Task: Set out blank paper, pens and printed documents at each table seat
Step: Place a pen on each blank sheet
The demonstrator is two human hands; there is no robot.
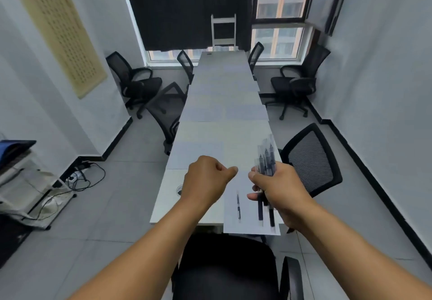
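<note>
Table: Although sheets lie in pairs down its whole length, the long white table point(163, 196) shows a pen at one place only, so the task is judged well short of complete.
Chairs: Black mesh chairs point(313, 159) stand along both sides and at the near end; several are pulled well away from the table.
Sheets: Paper point(198, 153) is laid at each seat; the nearest sheet point(247, 226) overhangs the near edge.
Right hand: The right hand point(279, 189) is curled round a bundle of pens point(266, 159), their capped ends fanning upward over the table.
Left hand: The left hand point(207, 177) is loosely fisted just beside the right, thumb tip extended toward the bundle; it appears to hold nothing.
Placed pen: One pen point(238, 206) lies on the nearest sheet.
Remaining: Pens for the other seats are judged outstanding.
Unclear: Whether any sheet is printed or blank cannot be told; the far sheets are washed out.
Hidden: The pen count in the bundle cannot be read; fingers cover the middles of the barrels.
</note>
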